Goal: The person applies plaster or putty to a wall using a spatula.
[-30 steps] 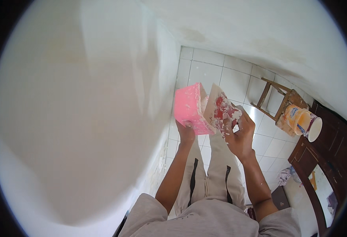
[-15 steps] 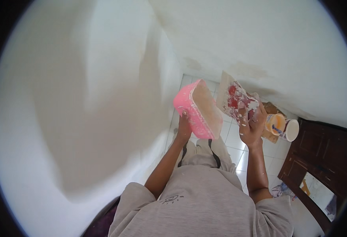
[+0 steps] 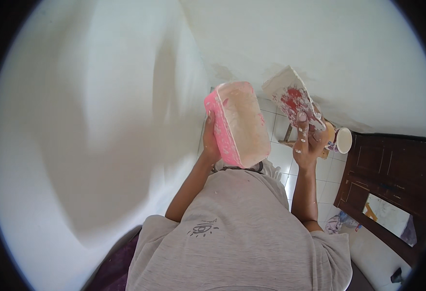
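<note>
My left hand (image 3: 211, 138) grips the left side of a pink plastic tub (image 3: 228, 140). Pale beige paste coats the tub's inside, and white smears mark its outer wall. To the right, my right hand (image 3: 310, 140) is closed around a wide, flat scraper (image 3: 290, 92), with the thumb pressed on its face. Its broad blade points up and left, crusted with dried white filler over a red patch. The scraper is held apart from the tub, a little right of its rim. Spots of white stick to my right thumb and fingers.
White walls meet in a corner (image 3: 201, 58) ahead, with damp-looking patches on the right one. Two open buckets, one orange (image 3: 330, 133) and one white (image 3: 343, 140), stand by a wooden stool (image 3: 286, 138) on the tiled floor (image 3: 282, 157). Dark wooden furniture (image 3: 373, 162) is at the right.
The tub has turned so that more of its inside shows. The scraper has risen and its blade has tilted. Both hands keep their holds, and the view has shifted slightly.
</note>
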Motion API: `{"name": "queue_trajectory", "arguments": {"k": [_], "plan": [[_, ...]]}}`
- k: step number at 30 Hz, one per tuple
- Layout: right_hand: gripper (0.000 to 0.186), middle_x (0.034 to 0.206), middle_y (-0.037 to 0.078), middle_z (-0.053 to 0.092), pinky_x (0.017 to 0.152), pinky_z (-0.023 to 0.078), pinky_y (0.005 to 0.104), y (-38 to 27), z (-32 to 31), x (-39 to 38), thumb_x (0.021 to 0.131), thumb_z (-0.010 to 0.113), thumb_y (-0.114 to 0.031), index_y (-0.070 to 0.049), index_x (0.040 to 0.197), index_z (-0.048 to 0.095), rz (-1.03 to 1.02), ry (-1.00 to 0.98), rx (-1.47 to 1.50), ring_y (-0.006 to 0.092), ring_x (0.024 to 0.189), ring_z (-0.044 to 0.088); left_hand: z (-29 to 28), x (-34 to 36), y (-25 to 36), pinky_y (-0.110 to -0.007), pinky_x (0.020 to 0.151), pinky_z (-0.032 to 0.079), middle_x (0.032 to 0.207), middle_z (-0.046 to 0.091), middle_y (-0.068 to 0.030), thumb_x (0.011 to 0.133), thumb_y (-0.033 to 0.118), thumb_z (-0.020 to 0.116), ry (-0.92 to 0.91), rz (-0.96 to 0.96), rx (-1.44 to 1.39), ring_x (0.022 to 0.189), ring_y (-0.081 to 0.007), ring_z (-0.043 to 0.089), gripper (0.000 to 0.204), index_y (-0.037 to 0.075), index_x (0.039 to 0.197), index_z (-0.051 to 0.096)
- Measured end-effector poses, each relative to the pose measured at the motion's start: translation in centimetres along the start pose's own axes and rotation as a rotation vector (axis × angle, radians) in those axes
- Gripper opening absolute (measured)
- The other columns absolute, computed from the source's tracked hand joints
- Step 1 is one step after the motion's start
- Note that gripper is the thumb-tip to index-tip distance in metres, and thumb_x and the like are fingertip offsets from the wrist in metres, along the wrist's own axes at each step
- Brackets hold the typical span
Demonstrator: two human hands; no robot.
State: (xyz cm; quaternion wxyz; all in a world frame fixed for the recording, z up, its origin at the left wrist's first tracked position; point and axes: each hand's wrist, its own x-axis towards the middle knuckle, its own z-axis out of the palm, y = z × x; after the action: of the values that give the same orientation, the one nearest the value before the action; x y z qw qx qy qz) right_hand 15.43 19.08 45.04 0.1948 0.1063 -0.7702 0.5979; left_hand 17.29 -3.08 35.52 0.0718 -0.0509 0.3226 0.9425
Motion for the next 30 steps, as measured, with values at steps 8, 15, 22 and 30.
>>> {"name": "queue_trajectory", "arguments": {"k": [8,15,22,30], "plan": [[0.022,0.097,0.010,0.068,0.075,0.047,0.0273,-2.0,1.3,-2.2,0.099,0.062,-0.009,0.007,0.113,0.064,0.003,0.088,-0.063,0.0143,0.083,0.058,0.9,-1.6,-0.5,-0.038,0.102,0.049,0.127,0.059,-0.0083,0.105,0.049,0.045,0.145,-0.084,0.045,0.116,-0.0186,0.060,0.058,0.006,0.145,0.043],[0.014,0.075,0.015,0.056,0.061,0.041,0.0351,-3.3,0.7,-1.2,0.093,0.063,-0.005,0.004,0.103,0.063,0.217,-0.299,-0.318,0.0240,0.063,0.046,-2.3,-1.0,-1.9,-0.042,0.103,0.050,0.133,0.055,-0.0120,0.104,0.049,0.047,0.152,0.023,0.137,0.121,-0.0231,0.058,0.063,0.005,0.148,0.036],[0.016,0.077,0.020,0.057,0.060,0.043,0.0415,-6.3,2.3,-1.3,0.089,0.064,-0.001,0.007,0.102,0.060,0.183,-0.365,-0.296,0.0332,0.062,0.053,1.7,-1.2,0.7,-0.037,0.109,0.037,0.138,0.047,-0.0118,0.102,0.040,0.058,0.158,0.240,0.567,0.126,-0.0203,0.047,0.071,0.003,0.153,0.027],[0.016,0.077,0.020,0.055,0.059,0.044,0.0429,-5.7,2.8,-1.5,0.087,0.064,0.001,0.007,0.101,0.059,0.024,-0.389,-0.287,0.0363,0.062,0.054,3.3,-1.4,2.1,-0.034,0.105,0.041,0.133,0.051,-0.0106,0.102,0.033,0.060,0.178,0.226,0.596,0.120,-0.0182,0.051,0.062,0.003,0.150,0.034]]}}
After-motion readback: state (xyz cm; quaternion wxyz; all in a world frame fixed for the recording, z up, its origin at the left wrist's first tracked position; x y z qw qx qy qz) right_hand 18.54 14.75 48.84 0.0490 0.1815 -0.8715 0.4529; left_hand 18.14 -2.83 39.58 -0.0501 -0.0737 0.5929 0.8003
